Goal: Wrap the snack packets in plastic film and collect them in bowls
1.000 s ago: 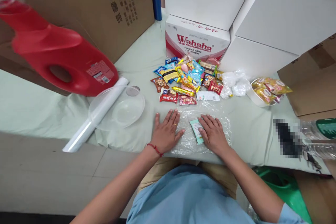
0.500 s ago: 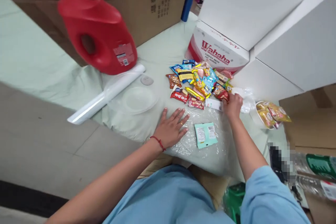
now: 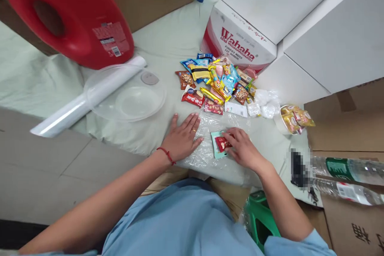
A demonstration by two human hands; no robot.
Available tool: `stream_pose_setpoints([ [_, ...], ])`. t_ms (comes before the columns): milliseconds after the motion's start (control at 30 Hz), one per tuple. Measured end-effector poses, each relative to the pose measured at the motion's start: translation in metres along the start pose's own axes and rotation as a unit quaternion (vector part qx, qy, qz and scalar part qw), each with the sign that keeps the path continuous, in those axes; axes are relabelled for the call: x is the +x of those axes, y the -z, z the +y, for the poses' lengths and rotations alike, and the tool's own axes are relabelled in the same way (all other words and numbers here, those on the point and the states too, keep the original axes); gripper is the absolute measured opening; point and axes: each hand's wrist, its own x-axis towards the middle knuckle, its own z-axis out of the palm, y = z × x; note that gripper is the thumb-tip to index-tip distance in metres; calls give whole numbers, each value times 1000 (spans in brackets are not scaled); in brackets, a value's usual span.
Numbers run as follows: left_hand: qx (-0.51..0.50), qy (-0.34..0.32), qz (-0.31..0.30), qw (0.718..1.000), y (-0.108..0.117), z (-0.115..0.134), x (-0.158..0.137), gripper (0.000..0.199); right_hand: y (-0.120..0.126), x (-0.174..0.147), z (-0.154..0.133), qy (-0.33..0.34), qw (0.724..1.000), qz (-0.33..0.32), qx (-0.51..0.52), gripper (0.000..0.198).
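My left hand [image 3: 181, 138] lies flat with its fingers stretched out, on the left part of a clear plastic sheet or bag [image 3: 196, 159]. My right hand [image 3: 242, 148] has its fingers closed round a small red snack packet [image 3: 222, 144]. That packet is over a mint-green packet [image 3: 215, 153], which lies on the clear plastic; whether the two touch is unclear. Beyond both hands is a pile of wrapped snacks [image 3: 220, 82]. At its near edge are a red wafer packet [image 3: 193, 96], a dark red packet [image 3: 213, 107] and a white packet [image 3: 235, 109].
On the left stand a red detergent jug [image 3: 81, 12], a white roll [image 3: 90, 98] and a clear round lid [image 3: 126, 118]. Behind the pile is a Wahaha carton [image 3: 240, 40]. To the right are a white tub [image 3: 280, 122] of yellow packets and plastic bottles [image 3: 360, 194].
My right hand has come from the pile's near right edge toward me, bringing the red snack packet over the mint-green one. My left hand stays flat. The view has shifted.
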Motion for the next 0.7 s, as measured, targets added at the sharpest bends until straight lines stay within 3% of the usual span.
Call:
stream_pose_setpoints([
  [100, 5, -4, 1, 1000, -1, 1, 0, 67, -7, 8, 6, 48, 995, -73, -37, 92],
  [167, 6, -1, -1, 1000, 0, 1, 0, 67, -9, 11, 11, 43, 994, -86, -60, 101],
  [433, 24, 20, -4, 999, 0, 5, -3, 73, -17, -5, 28, 14, 997, -4, -81, 75],
  [567, 31, 27, 23, 999, 0, 6, -12, 76, -26, -22, 31, -9, 998, 20, -65, 78],
  [700, 9, -55, 30, 998, 3, 4, -19, 55, -31, -29, 28, -9, 998, 30, -57, 76],
])
